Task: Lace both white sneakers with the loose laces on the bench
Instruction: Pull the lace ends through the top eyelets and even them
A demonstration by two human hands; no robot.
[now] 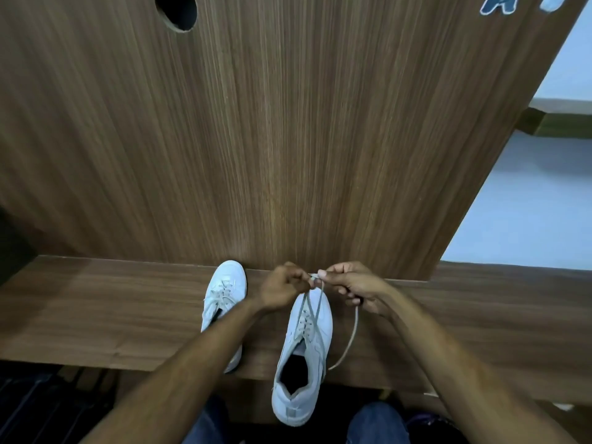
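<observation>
Two white sneakers stand on the wooden bench (96, 309). The left sneaker (224, 293) is laced, and my left forearm crosses over its heel end. The right sneaker (304, 347) points away from me, its heel hanging over the bench's front edge. A pale lace (315, 306) runs up from its eyelets in two strands to my fingers above the toe. My left hand (282, 288) pinches one strand end. My right hand (355, 290) pinches the other, and a long loose end (350, 338) curves down from it to the bench.
A tall wood-grain panel (288, 139) rises right behind the bench, with a round hole (176, 11) at top left. White floor (528, 203) lies to the right. My knees in blue jeans (378, 424) are below the bench edge.
</observation>
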